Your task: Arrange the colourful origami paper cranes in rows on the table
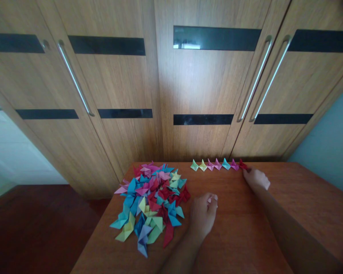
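At the far edge of the wooden table, my right hand (256,179) pinches a red folded paper piece (241,164) at the right end of a row. The row beside it holds several small origami pieces, among them a green one (194,165), a yellow one (202,165), a light blue one (225,164) and a magenta one (234,164). My left hand (203,215) is curled closed above the table, with no paper showing in its fingers. Just left of it lies a heaped pile of folded paper pieces (153,201) in red, pink, blue, green, yellow and lilac.
The brown wooden table (234,236) stands against a wooden wardrobe (200,80) with long metal handles (76,78) and dark strips. A pale blue wall (331,140) is at the right. Dark reddish floor (40,228) shows at the left.
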A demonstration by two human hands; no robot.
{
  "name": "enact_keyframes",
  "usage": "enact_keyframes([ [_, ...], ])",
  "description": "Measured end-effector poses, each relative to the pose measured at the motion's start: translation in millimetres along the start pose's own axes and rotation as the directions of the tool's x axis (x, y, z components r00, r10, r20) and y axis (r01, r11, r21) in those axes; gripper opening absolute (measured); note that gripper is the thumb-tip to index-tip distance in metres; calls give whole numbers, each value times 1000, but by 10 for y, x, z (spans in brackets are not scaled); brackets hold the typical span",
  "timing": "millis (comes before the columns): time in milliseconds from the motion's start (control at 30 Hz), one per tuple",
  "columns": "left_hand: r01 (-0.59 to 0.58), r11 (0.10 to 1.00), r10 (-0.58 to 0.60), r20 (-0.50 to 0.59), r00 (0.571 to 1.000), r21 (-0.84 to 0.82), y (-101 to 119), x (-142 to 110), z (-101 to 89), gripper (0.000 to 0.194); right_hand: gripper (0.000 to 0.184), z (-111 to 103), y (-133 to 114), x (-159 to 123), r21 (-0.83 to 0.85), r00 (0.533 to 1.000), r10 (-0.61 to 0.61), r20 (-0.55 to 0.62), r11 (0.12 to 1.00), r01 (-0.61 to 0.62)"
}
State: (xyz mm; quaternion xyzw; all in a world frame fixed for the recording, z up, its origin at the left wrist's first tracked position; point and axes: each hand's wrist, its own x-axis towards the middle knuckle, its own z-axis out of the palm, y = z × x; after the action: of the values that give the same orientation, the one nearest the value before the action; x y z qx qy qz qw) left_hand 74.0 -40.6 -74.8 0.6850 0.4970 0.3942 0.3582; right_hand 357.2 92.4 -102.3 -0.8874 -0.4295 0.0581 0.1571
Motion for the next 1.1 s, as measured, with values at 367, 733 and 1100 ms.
enact_keyframes([
  [367,-12,1000,12,-3,1000,20,-30,3,3,29,42,-13,-45,-624,355,973,63,-220,935,20],
  [733,-94,996,94,-20,995,-1,-107,22,8,23,33,83,-331,-1536,497,881,-458,-116,741,451],
  [1100,-84,993,85,14,996,-77,222,-183,-214,26,35,68,-327,-1496,546,858,-503,-105,692,473],
])
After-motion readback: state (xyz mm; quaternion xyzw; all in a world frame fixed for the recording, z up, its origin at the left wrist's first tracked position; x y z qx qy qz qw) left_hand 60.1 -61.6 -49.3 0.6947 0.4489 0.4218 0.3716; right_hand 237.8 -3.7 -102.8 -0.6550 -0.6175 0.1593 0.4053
